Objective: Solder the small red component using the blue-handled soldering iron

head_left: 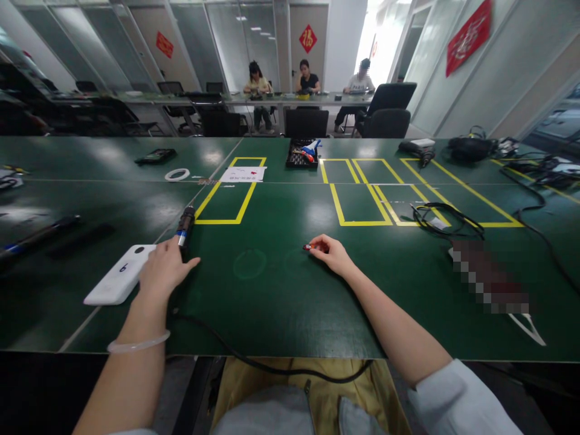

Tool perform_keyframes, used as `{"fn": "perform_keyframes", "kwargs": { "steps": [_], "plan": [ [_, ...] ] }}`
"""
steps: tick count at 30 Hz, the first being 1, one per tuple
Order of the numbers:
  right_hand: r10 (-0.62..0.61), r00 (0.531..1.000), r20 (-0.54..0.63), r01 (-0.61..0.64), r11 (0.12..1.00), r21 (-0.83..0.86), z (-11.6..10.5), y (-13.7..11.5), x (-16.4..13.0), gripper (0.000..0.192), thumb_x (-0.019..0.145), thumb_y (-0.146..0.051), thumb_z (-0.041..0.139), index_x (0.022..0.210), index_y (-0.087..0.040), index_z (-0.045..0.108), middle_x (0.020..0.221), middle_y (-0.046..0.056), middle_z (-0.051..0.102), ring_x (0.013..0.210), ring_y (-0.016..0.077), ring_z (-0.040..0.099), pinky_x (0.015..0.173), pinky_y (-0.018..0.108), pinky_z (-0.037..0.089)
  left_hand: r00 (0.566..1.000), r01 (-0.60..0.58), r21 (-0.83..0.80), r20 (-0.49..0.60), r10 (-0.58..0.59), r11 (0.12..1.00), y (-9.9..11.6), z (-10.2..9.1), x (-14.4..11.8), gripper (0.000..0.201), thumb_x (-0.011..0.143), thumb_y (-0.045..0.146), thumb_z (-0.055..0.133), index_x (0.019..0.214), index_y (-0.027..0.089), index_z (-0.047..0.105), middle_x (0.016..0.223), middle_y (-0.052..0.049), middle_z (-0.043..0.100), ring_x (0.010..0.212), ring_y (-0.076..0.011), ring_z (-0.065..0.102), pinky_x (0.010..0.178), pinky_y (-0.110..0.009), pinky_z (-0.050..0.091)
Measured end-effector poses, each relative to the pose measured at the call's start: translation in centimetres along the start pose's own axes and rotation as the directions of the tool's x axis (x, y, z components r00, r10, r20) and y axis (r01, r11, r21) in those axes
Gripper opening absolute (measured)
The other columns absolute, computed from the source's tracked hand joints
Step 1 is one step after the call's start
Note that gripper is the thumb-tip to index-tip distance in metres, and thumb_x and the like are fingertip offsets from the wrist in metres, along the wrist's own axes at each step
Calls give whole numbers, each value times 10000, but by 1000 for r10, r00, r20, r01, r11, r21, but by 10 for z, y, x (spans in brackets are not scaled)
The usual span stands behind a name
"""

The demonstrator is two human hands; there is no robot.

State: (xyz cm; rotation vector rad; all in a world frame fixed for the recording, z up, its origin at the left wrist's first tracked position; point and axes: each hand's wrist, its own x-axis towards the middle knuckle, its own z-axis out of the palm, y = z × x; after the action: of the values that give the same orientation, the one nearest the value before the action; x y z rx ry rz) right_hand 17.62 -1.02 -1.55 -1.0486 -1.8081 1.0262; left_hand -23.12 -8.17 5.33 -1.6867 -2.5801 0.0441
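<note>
My left hand rests over an electric screwdriver, a dark cylinder with a blue band that lies on the green table. Its fingers touch the tool's left side and its thumb sticks out to the right, apart from it. Part of the tool is hidden under the hand. Just left of that hand lies a white slab-shaped case with a dark round spot and a "6" on it. My right hand pinches a small red-and-black piece a little right of the table's middle; its exact kind is too small to tell.
A black cable runs along the front edge. Yellow tape frames mark the table. A black tray with tools stands at the back. To the right lie a coiled cable and a pixelated dark object. Several people sit at a far table.
</note>
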Motion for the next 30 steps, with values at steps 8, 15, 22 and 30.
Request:
{"fn": "perform_keyframes", "kwargs": {
  "steps": [8,15,22,30],
  "plan": [
    [5,1000,12,-5,1000,-10,1,0,0,225,778,-349,646,925,-180,636,709,-5,583,606,123,482,578,252,400,997,47,37,59,-49,998,-29,17,17,618,764,402,596,1308,165,424,1256,-145,556,1055,-327,575,780,-378,481],
    [-3,1000,13,3,1000,5,2,-2,1,232,776,-366,644,915,-181,632,684,-10,574,586,120,481,562,249,397,999,-30,-23,32,31,999,5,7,12,646,750,540,548,1241,122,509,1124,-245,584,1000,-393,593,772,-448,475],
    [-11,1000,-1,11,1000,-20,1,0,1,210,766,-349,639,900,-188,628,669,-15,580,577,117,486,559,246,401,985,-173,-52,-3,173,983,93,-3,-18,615,754,495,527,1240,120,492,1083,-204,573,998,-360,575,771,-413,481],
    [-31,997,-66,28,999,-35,1,1,1,151,760,-296,622,866,-191,604,718,1,614,638,137,538,631,274,429,904,-428,-159,-79,421,890,196,-6,-52,591,755,395,579,1254,100,465,1078,-197,554,992,-330,550,787,-382,452]
  ]
}}
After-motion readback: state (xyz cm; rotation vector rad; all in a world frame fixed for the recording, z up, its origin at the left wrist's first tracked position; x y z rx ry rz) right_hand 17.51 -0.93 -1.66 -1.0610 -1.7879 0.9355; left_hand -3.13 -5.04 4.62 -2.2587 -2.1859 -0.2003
